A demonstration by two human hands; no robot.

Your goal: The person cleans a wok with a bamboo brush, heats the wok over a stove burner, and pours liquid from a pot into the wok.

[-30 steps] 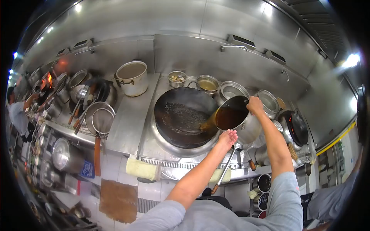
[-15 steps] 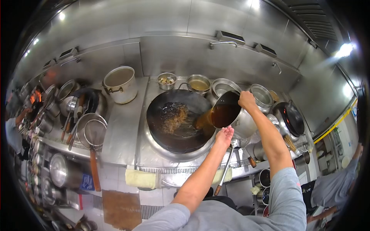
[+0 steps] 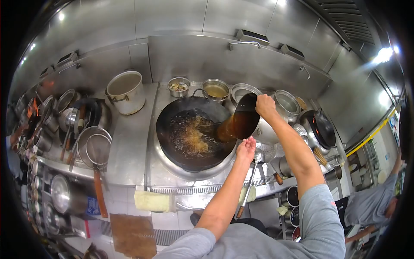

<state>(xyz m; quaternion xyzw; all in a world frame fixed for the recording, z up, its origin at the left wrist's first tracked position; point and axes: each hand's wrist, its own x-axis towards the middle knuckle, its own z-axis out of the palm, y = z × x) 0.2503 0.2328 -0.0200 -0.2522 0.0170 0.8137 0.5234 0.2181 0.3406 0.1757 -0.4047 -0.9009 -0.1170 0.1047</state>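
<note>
A large metal pot is tilted toward the black wok, and brown oil-like liquid runs over its lip into it. High on the pot's rim, my right hand is closed around the handle area. Lower down, my left hand is palm up with curled fingers against the near side of the pot; its exact hold is partly hidden. Pale brown food sits amid bubbling liquid in the wok. A long-handled ladle leans just right of my left forearm.
Behind the wok stand metal bowls. A tall pot is on the counter to the left, with strainers nearby. At the right sits another dark wok. A folded cloth lies on the front edge. Another person is at far right.
The pot has tipped further toward the wok, with both hands moving along with it. Liquid in the wok has spread and bubbles more widely. The whole view has shifted slightly.
</note>
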